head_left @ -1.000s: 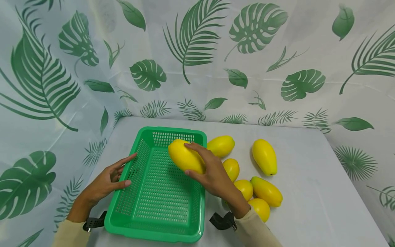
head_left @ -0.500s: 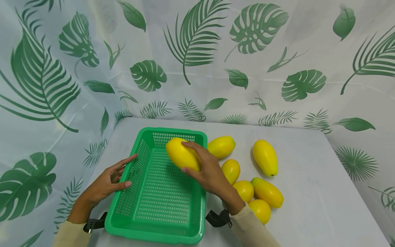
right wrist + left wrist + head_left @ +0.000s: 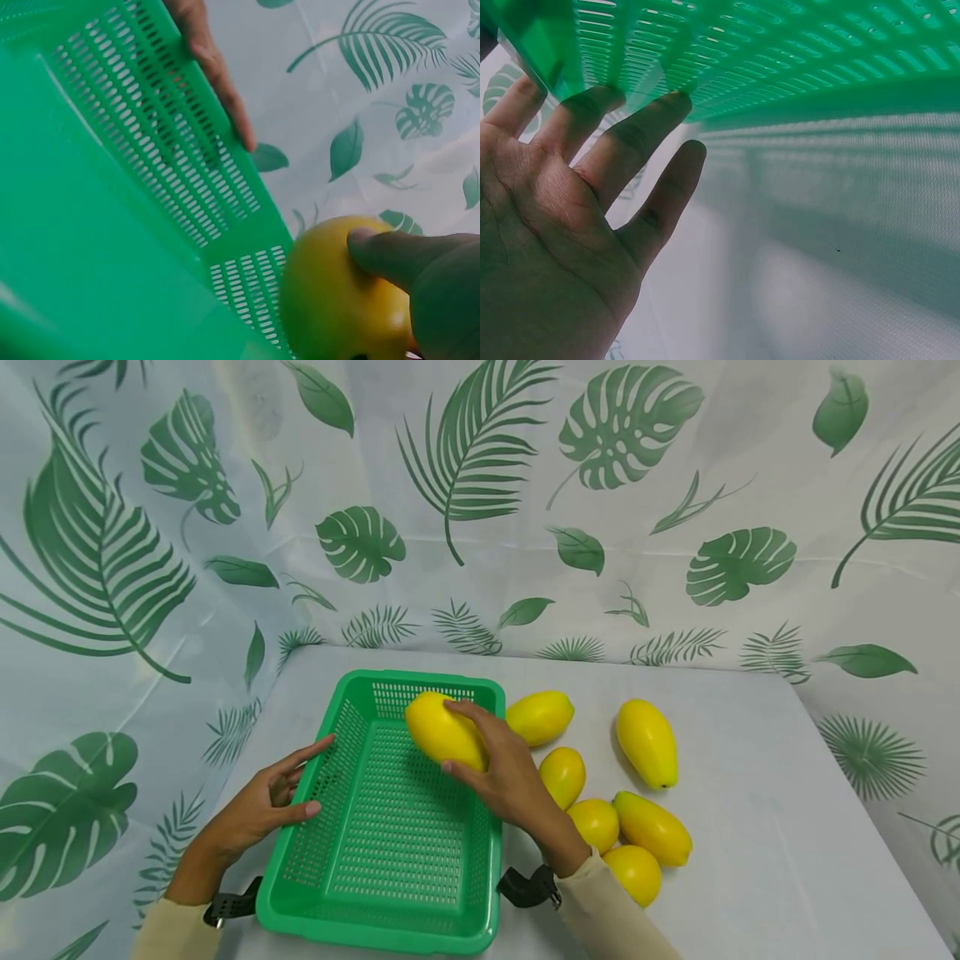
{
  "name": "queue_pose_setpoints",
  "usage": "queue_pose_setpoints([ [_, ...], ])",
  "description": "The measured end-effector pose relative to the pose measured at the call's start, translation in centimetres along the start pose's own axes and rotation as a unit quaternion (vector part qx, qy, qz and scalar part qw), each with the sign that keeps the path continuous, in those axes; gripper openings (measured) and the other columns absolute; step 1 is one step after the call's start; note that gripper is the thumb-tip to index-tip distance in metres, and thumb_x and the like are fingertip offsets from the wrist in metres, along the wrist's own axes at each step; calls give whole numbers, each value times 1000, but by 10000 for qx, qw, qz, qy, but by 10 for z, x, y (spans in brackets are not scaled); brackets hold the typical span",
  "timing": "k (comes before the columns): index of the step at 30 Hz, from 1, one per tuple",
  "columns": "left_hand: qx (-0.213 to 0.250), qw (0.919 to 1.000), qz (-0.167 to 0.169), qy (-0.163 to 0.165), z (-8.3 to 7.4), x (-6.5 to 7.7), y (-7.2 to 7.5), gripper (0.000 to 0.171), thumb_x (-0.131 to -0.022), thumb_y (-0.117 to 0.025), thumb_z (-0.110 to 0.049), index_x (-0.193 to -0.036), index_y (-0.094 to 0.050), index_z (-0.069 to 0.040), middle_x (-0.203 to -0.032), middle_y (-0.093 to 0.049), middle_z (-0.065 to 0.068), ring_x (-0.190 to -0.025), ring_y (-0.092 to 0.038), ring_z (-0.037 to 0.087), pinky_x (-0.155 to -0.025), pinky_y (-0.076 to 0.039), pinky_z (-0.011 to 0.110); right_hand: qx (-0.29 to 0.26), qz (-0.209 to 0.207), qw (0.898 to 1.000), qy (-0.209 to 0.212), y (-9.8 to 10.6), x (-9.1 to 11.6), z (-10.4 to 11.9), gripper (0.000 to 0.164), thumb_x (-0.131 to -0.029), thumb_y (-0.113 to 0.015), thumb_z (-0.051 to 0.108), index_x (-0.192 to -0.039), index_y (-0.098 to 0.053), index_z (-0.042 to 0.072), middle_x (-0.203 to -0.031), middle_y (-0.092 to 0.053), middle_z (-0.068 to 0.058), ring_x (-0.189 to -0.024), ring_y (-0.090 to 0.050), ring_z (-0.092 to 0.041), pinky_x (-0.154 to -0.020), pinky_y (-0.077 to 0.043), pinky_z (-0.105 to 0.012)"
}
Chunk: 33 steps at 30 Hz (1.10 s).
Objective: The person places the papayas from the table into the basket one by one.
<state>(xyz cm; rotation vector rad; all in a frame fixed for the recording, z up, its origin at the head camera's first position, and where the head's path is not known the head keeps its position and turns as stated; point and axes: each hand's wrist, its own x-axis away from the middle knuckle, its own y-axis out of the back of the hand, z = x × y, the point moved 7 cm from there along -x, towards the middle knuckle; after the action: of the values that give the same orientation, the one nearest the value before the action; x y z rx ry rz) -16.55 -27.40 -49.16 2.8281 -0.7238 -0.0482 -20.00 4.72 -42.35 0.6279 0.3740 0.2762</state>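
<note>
At the left side of the green basket [image 3: 375, 932], the left hand [image 3: 258, 807] touches the slotted wall, fingers spread and nearly straight, with the thumb at the rim. Over the basket's interior, toward its right side, the right hand [image 3: 512, 774] grips a yellow fruit [image 3: 442, 732] between thumb and fingers (contact between fruit and basket cannot be confirmed). On the white table [image 3: 772, 843] to the right, six other yellow fruits [image 3: 647, 743] are visible, four clustered.
</note>
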Motion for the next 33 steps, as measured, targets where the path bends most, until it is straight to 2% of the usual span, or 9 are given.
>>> queue_pose_setpoints([
  [3,61,10000,13,0,3,0,0,84,-102,-62,3,-172,-23,-23,-181,-9,4,-167,0,33,-116,-8,87,15,-76,10000,3,3,0,-2,76,-96,-82,21,-161,-45,33,-165,-49,3,-154,-46,-26,-124,-41,-55],
  [11,-3,10000,8,47,3,0,1,84,-102,-63,3,-172,-23,-25,-181,-12,2,-157,-16,-11,-120,-11,81,-180,-203,9996,0,17,3,-6,78,-96,-81,14,-162,-43,32,-166,-48,-2,-152,-49,-26,-116,-50,-51],
  [16,-49,10000,9,-2,2,-1,0,84,-102,-63,3,-172,-24,-23,-181,-15,4,-154,-28,-10,-122,-44,31,-263,-362,9990,19,34,7,-10,79,-96,-81,14,-162,-43,31,-166,-48,0,-152,-49,-29,-116,-49,-55],
  [18,-27,10000,22,-38,2,-1,0,85,-102,-63,4,-172,-24,-22,-180,-15,5,-153,-30,-9,-114,-41,12,-280,-416,9987,-33,40,8,-13,78,-96,-81,15,-162,-43,32,-166,-47,1,-152,-48,-30,-117,-48,-56],
  [20,-32,10000,3,-34,2,-1,0,85,-101,-64,4,-172,-24,-22,-180,-15,5,-154,-27,-10,-112,-37,8,-258,-473,9985,-74,48,10,-15,78,-96,-81,16,-162,-43,33,-167,-45,2,-152,-48,-30,-119,-46,-55],
  [23,-125,9999,-25,-8,1,-1,1,85,-101,-64,4,-172,-25,-23,-180,-16,4,-154,-25,-10,-123,-40,26,-179,-576,9981,-82,58,13,-18,81,-95,-82,17,-163,-42,33,-168,-45,4,-152,-48,-30,-121,-44,-54],
  [25,-141,9999,-31,-4,0,-1,0,85,-101,-64,4,-172,-24,-23,-180,-16,4,-155,-22,-11,-130,-32,52,-146,-656,9977,-69,65,14,-19,82,-94,-84,19,-163,-41,33,-167,-45,6,-153,-47,-28,-123,-43,-53],
  [28,-86,10000,-24,-8,0,-1,0,85,-101,-64,4,-172,-24,-22,-181,-15,4,-155,-19,-13,-119,-11,83,-188,-793,9967,-52,76,18,-22,84,-92,-86,20,-163,-43,33,-166,-46,8,-155,-44,-24,-124,-42,-54],
  [33,-159,9999,-45,40,1,0,1,85,-101,-64,4,-172,-25,-23,-180,-15,4,-153,-21,-13,-119,-14,81,-211,-950,9951,-190,91,24,-31,85,-91,-87,20,-162,-43,36,-166,-46,8,-157,-41,-23,-124,-40,-57],
])
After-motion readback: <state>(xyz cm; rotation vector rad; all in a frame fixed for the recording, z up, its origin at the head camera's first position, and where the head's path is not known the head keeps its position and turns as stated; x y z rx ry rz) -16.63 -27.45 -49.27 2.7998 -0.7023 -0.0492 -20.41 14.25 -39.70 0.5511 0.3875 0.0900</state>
